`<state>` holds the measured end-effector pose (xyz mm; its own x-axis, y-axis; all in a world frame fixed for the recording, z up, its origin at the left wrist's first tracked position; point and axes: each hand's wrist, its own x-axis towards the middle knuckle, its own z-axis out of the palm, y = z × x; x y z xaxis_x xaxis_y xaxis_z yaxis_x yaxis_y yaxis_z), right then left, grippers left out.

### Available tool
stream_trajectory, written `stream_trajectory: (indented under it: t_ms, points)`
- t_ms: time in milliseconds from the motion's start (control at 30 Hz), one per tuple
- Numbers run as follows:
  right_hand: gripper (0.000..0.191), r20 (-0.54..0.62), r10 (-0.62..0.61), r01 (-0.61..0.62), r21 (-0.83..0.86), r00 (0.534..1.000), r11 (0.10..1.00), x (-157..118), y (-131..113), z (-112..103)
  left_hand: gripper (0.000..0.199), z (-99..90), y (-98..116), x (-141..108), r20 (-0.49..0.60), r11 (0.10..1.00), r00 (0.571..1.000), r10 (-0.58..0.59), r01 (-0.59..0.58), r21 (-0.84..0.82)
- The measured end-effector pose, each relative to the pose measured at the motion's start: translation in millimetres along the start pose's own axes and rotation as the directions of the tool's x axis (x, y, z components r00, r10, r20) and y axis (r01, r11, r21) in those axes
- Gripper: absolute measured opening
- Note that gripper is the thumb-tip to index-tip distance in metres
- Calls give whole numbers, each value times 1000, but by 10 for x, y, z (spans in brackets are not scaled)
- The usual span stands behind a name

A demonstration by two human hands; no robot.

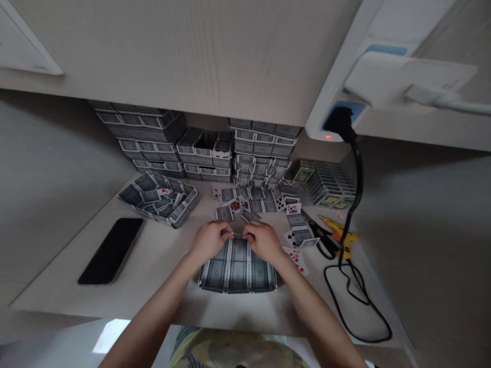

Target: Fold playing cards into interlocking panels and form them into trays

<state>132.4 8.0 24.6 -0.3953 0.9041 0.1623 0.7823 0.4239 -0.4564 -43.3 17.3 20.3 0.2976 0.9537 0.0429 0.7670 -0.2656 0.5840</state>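
Observation:
A structure made of joined playing cards (238, 268), with grey patterned backs up, rests near the front of the desk. My left hand (210, 240) is at its far left corner, thumb and fingers pinched together. Opposite it, my right hand (264, 241) is closed in the same way at the far right corner. Between the two sets of fingertips shows the thin edge of a playing card (238, 235), held by both hands. My fingers hide most of it. Loose playing cards (258, 199) lie scattered just beyond my hands, some face up.
A card-built tray (184, 207) with loose cards stands left, near a black phone (111, 250). Stacked card boxes (264, 148) line the back. At right lie black-handled scissors (326, 240), a yellow glue gun (347, 243), its looped cord, and clear-wrapped packs (332, 184). A cupboard overhangs.

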Motion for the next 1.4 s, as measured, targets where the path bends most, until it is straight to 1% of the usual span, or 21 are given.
stream_trajectory:
  t_ms: [100,167,267,367,433,533,633,733,833,933,1000,1067,1100,1133,1167,1200,1267,1300,1333,1400]
  points:
    - [15,-4,-61,61,-54,998,997,-15,12,29,11,8,-49,26,56,992,998,1,6,-126]
    - [15,-4,-65,65,-59,998,996,-14,20,28,11,7,-68,36,77,983,997,-4,18,-181]
    - [14,-4,-42,42,-35,999,999,-5,21,15,10,21,-50,34,48,982,999,25,-15,-190]
    - [14,-9,-45,45,-33,999,998,-8,14,5,7,42,-1,19,0,986,996,95,-94,-141]
    - [14,-17,-50,49,-60,999,997,-17,10,1,9,41,37,15,-11,986,990,139,-140,-95]
    - [15,-14,-56,54,-116,998,992,-25,9,-4,12,10,99,22,15,975,975,224,-224,14]
    - [17,3,-60,60,-160,998,985,-24,10,-10,14,-25,163,26,37,943,957,289,-291,160]
    - [18,16,-55,57,-166,998,984,-22,0,-19,14,-28,207,23,42,915,952,303,-303,266]
    - [18,28,-45,48,-131,999,990,-17,-11,-48,13,-22,228,27,43,918,958,284,-285,278]
    - [14,26,-15,15,-3,1000,1000,-12,28,-112,14,-66,214,29,42,947,971,235,-238,214]
    - [15,-16,31,-28,148,999,989,-30,106,-159,15,-125,163,3,8,976,985,173,-173,129]
    - [29,-71,115,-84,344,991,935,-78,215,-186,21,-176,67,-62,-59,995,994,97,-98,-27]
    - [34,-67,171,-122,456,983,882,-113,269,-186,28,-186,6,-109,-91,989,994,54,-65,-132]
    - [35,-65,241,-164,563,968,810,-153,316,-174,33,-179,-58,-165,-109,969,994,3,-30,-247]
    - [35,-40,281,-192,638,959,746,-194,350,-149,37,-156,-119,-227,-129,932,990,-61,10,-363]
    - [36,-16,303,-212,680,953,702,-234,366,-114,40,-116,-170,-291,-149,882,979,-141,57,-467]
    - [39,17,325,-237,722,946,650,-298,343,-20,46,-5,-227,-412,-132,767,945,-300,157,-623]
    - [40,16,337,-240,733,941,637,-319,309,33,47,54,-229,-463,-101,713,937,-334,181,-677]
    - [40,1,354,-237,744,935,625,-333,267,84,47,108,-216,-502,-93,673,929,-358,187,-716]
    - [39,-57,401,-214,774,914,596,-341,185,172,46,178,-167,-539,-86,639,918,-388,200,-743]
